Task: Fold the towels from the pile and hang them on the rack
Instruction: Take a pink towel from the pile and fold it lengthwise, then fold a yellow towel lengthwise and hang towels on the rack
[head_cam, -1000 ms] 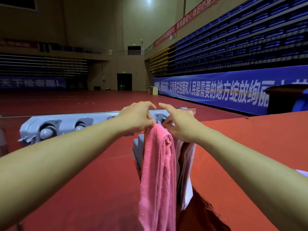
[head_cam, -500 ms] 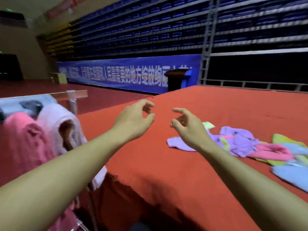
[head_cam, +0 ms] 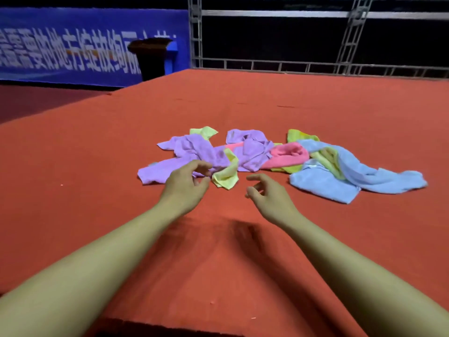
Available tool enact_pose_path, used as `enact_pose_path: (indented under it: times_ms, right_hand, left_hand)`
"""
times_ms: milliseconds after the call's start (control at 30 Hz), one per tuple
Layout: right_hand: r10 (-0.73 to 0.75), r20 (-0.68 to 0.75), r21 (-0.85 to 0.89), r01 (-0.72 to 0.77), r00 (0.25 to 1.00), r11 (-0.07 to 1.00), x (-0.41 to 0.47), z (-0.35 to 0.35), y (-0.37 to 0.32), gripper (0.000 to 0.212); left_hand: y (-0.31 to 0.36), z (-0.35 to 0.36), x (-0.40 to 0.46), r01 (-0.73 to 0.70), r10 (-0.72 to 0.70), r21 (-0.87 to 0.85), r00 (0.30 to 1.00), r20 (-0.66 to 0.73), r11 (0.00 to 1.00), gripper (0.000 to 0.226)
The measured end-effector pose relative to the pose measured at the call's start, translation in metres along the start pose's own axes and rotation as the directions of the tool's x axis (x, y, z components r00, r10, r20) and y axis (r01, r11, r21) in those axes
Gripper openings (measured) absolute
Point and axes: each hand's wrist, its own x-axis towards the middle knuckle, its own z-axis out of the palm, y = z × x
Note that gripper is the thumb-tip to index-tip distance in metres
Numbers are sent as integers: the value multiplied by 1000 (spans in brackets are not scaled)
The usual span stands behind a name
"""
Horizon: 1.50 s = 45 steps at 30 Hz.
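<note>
The blue banner (head_cam: 92,45) carries white Chinese characters, motion-blurred; possibly "绽放绚丽", though not surely legible

Red-carpeted platform (head_cam: 102,152) carries loose towel pile (head_cam: 279,159): purple, yellow, pink, blue; count unclear, perhaps eight

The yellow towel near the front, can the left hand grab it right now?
Probably yes. The left hand hovers empty with fingers loosely curled right beside the yellow towel, which lies on top at the pile's near edge, nothing between them.
</note>
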Motion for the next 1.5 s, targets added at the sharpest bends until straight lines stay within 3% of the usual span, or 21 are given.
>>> enact_pose_path:
  times_ms: [233, 367, 633, 867, 1067, 1200, 1367, 1500]
  right_hand:
    - [72, -67, 9, -71, 995, 997, 44, 62, 41, 39]
    - [77, -147, -29, -82, 986, 996, 82, 94, 60, 47]
    - [272, -145, -212, -299, 951, 931, 124, 114, 81, 74]
    - [311, -181, -47, -324, 933, 945, 122, 112, 77, 63]
    - [285, -186, 226, -242, 940, 944, 84, 107, 71, 72]
    - [296, -154, 332, -233, 943, 914, 31, 98, 52, 76]
    - [273, 46, 442, -265, 961, 857, -55, 80, 11, 82]
    - [253, 111, 454, -275, 961, 847, -109, 70, -5, 87]
  left_hand:
    - [-54, 73, 42, 98, -115, -213, 991, -69, 972, 25]
    - [-93, 94, 44, 159, -196, -317, 977, -89, 935, 36]
    - [-110, 104, 46, 125, -174, -401, 981, -89, 908, 41]
    - [-107, 101, 43, 149, -207, -436, 974, -90, 888, 39]
    - [-99, 110, 33, 186, -180, -367, 982, 52, 911, 38]
    - [-87, 110, 21, 179, -176, -238, 984, 33, 955, 46]
    - [-55, 95, -13, 426, -374, -405, 904, 206, 809, 43]
    - [-39, 85, -46, 526, -476, -470, 849, 231, 709, 43]
